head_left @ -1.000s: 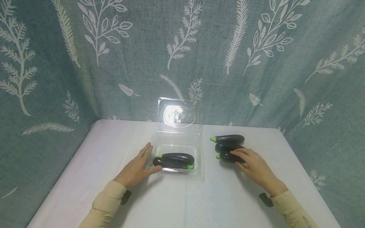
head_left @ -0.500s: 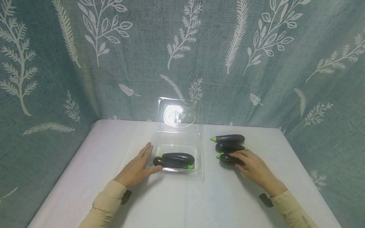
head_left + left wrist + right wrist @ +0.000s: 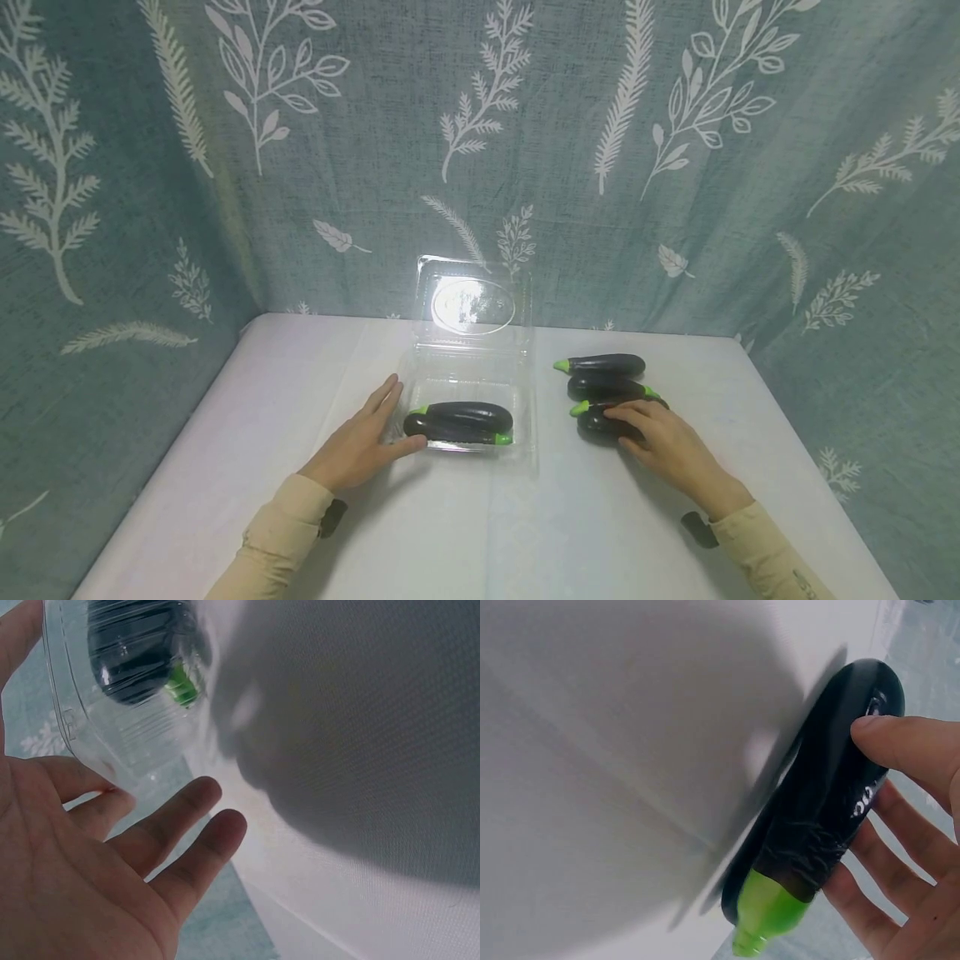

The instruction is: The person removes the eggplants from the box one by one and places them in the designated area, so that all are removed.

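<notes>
My right hand (image 3: 663, 437) pinches a glossy dark eggplant (image 3: 825, 795), thumb on one side and fingers on the other. Its green stem end (image 3: 769, 904) points left in the head view. Close behind it, a dark end of another eggplant (image 3: 737, 900) shows, mostly hidden. My left hand (image 3: 360, 442) spreads round the left front corner of a clear plastic clamshell box (image 3: 465, 387), fingers extended along its side and thumb at the front rim. Two eggplants (image 3: 468, 414) lie side by side in the box, stem ends opposite ways.
Two more eggplants (image 3: 606, 364) lie stacked front to back on the white table (image 3: 480, 533), right of the box. The box's lid (image 3: 474, 304) stands open at the back, near the patterned curtain (image 3: 375, 167) that hangs round the table.
The eggplant in my right hand has come slightly toward me, away from the others, uncovering more dark eggplant behind it. My left hand and the box have stayed put.
</notes>
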Motion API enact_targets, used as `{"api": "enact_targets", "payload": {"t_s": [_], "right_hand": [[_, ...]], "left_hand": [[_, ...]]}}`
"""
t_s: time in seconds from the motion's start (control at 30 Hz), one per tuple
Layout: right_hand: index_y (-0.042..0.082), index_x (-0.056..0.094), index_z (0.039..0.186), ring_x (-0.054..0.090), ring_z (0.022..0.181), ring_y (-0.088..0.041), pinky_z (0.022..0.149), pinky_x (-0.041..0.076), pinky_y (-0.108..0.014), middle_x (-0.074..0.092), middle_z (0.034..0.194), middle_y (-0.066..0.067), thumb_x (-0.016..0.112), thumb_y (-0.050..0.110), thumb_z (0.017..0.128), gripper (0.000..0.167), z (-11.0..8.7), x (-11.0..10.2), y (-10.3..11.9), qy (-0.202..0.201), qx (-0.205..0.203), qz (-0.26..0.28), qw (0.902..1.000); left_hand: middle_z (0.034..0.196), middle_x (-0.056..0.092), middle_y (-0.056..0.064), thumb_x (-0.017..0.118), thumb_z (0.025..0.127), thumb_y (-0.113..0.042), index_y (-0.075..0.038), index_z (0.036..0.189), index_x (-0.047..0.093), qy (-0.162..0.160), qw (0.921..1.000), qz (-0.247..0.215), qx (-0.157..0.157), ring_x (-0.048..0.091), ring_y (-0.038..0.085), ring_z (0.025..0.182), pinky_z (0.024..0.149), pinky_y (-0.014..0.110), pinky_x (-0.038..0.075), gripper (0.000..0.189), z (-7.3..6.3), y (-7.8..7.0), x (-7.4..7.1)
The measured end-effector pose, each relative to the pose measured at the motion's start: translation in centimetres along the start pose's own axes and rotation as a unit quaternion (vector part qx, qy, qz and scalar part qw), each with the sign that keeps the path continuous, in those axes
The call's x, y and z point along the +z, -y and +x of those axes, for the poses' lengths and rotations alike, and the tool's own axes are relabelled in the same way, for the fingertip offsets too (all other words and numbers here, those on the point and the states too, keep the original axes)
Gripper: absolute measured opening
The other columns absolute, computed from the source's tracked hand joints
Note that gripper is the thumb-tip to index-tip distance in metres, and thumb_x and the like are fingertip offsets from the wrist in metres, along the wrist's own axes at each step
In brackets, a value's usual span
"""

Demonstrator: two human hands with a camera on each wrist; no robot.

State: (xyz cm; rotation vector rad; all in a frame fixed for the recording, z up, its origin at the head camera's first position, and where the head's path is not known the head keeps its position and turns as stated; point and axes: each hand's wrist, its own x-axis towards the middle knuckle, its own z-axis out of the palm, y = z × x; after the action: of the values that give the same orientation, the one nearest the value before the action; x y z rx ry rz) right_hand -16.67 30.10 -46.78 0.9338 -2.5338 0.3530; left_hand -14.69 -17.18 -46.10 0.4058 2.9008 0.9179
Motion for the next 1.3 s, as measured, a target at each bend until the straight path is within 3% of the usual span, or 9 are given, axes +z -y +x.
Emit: {"api": "enact_targets", "payload": {"t_s": [0.57, 1.3], "right_hand": [[0.011, 0.070, 0.124, 0.066, 0.106, -0.035, 0.085, 0.057, -0.054, 0.068, 0.119, -0.014, 0.086, 0.010, 0.080, 0.047, -0.1, 0.1, 0.1, 0.001, 0.029, 0.016, 0.9994], [0.012, 0.066, 0.129, 0.061, 0.120, -0.035, 0.100, 0.049, -0.054, 0.066, 0.128, -0.014, 0.079, 0.015, 0.089, 0.043, 1.2, -1.2, 0.7, -0.004, 0.067, 0.061, 0.9959]], "left_hand": [[0.170, 0.012, 0.008, 0.064, 0.092, -0.063, -0.005, 0.162, 0.019, -0.002, 1.0000, -0.002, 0.002, 0.029, 0.044, 0.146, 0.115, 0.064, 0.030, 0.101, 0.0, 0.0, -0.1], [0.170, 0.011, 0.007, 0.065, 0.091, -0.063, -0.006, 0.162, 0.019, -0.002, 1.0000, -0.006, -0.001, 0.030, 0.044, 0.146, 0.114, 0.064, 0.030, 0.102, 0.0, 0.1, 0.0]]}}
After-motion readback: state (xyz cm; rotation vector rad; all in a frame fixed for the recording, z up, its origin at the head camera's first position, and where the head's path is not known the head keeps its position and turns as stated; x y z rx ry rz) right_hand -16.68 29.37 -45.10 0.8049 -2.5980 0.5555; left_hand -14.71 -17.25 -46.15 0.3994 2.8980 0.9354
